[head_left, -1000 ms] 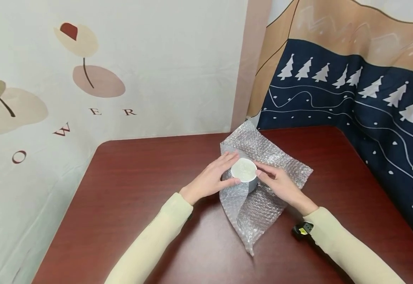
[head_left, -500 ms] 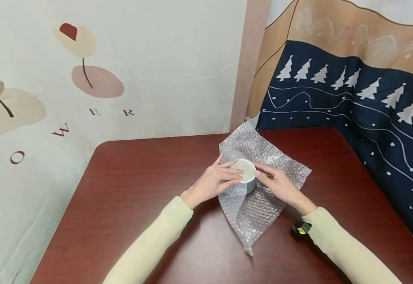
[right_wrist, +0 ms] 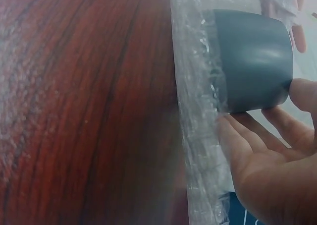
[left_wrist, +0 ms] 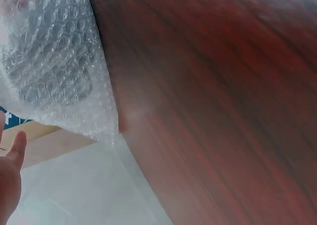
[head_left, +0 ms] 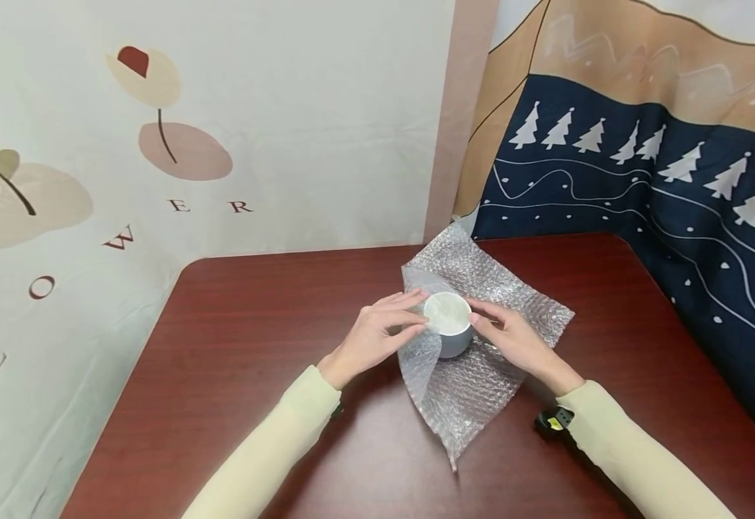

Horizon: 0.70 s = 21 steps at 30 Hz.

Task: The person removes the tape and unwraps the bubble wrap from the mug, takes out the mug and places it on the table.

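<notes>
A grey cup [head_left: 455, 344] with a white rim and pale inside stands on a sheet of bubble wrap [head_left: 475, 389]. My right hand [head_left: 514, 339] holds the cup from the right, thumb near its rim and fingers along its side, as the right wrist view shows. On the other side, my left hand [head_left: 374, 335] pinches the raised left flap of the wrap beside the cup. The left wrist view shows this flap [left_wrist: 54, 61] standing up, with only a few left fingers [left_wrist: 17, 148] at the frame's edge.
The sheet lies on a dark red-brown wooden table [head_left: 254, 346], turned corner-wise. Behind the table hang a pale printed cloth [head_left: 325, 130] and, to the right, a navy cloth [head_left: 565, 180] with white trees. A dark device [head_left: 554, 420] is strapped at the right wrist.
My left hand has come off the cup's top and drawn slightly left; the flap has moved with it, baring more of the cup's front. The right hand keeps its hold.
</notes>
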Each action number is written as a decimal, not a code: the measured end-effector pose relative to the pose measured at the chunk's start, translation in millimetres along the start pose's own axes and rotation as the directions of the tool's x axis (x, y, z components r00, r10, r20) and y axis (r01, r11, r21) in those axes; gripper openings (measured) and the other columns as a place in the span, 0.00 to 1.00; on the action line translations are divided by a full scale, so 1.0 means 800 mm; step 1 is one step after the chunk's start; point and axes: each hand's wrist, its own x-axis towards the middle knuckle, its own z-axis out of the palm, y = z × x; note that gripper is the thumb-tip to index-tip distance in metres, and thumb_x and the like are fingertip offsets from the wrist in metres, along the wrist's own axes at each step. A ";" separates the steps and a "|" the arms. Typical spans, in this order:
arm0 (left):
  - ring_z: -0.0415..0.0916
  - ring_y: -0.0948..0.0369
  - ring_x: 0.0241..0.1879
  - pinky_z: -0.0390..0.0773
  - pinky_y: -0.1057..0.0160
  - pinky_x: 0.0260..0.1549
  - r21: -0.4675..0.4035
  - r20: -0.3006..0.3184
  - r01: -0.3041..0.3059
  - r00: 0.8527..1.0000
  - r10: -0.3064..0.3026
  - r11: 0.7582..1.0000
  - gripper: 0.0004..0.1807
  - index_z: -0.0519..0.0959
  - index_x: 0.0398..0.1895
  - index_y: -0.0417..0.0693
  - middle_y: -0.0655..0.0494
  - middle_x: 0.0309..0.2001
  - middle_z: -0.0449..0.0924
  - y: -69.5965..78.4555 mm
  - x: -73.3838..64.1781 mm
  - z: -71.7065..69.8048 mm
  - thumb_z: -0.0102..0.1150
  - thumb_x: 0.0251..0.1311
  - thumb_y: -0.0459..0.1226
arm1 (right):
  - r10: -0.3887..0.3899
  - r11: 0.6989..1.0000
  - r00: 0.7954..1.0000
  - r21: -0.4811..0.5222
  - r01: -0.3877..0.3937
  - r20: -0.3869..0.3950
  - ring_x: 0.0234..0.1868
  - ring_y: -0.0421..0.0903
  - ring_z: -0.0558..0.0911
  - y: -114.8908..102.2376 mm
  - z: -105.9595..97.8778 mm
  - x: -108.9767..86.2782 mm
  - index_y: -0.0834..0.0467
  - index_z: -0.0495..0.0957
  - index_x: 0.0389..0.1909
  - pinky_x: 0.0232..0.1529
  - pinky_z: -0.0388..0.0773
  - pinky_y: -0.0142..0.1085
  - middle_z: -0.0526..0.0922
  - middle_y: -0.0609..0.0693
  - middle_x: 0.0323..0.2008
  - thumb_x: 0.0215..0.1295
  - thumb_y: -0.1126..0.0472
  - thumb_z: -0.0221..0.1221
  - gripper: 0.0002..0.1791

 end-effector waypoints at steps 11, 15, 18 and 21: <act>0.61 0.58 0.76 0.70 0.52 0.68 0.003 0.004 0.158 0.987 -0.158 0.987 0.10 0.83 0.50 0.47 0.56 0.80 0.59 -0.006 -0.026 -0.018 0.65 0.68 0.35 | 0.017 1.000 1.000 -0.012 -0.017 0.009 0.69 0.61 0.74 -0.003 -0.002 0.001 0.62 0.69 0.75 0.64 0.74 0.56 0.72 0.62 0.72 0.81 0.51 0.55 0.29; 0.53 0.52 0.79 0.63 0.47 0.73 0.055 0.004 0.131 0.991 -0.131 0.990 0.27 0.73 0.69 0.45 0.47 0.83 0.50 -0.010 -0.032 -0.022 0.62 0.67 0.33 | 0.042 0.999 0.999 -0.003 -0.042 0.020 0.71 0.60 0.71 -0.003 -0.002 0.000 0.61 0.68 0.75 0.66 0.72 0.57 0.71 0.61 0.73 0.80 0.49 0.55 0.30; 0.46 0.49 0.81 0.54 0.38 0.74 0.116 0.026 0.104 0.994 -0.108 0.988 0.35 0.66 0.78 0.48 0.45 0.83 0.45 -0.013 -0.035 -0.024 0.56 0.65 0.33 | 0.054 0.999 0.998 -0.001 -0.054 0.030 0.72 0.61 0.71 -0.003 -0.002 -0.001 0.61 0.67 0.76 0.67 0.72 0.57 0.70 0.61 0.73 0.80 0.49 0.55 0.31; 0.43 0.49 0.82 0.46 0.30 0.73 0.179 0.076 0.084 0.992 -0.099 0.980 0.33 0.68 0.77 0.54 0.49 0.83 0.47 -0.014 -0.036 -0.027 0.51 0.67 0.37 | 0.063 0.998 0.997 -0.008 -0.062 0.034 0.72 0.61 0.70 -0.004 -0.003 -0.002 0.60 0.67 0.76 0.67 0.71 0.57 0.69 0.62 0.73 0.80 0.48 0.54 0.31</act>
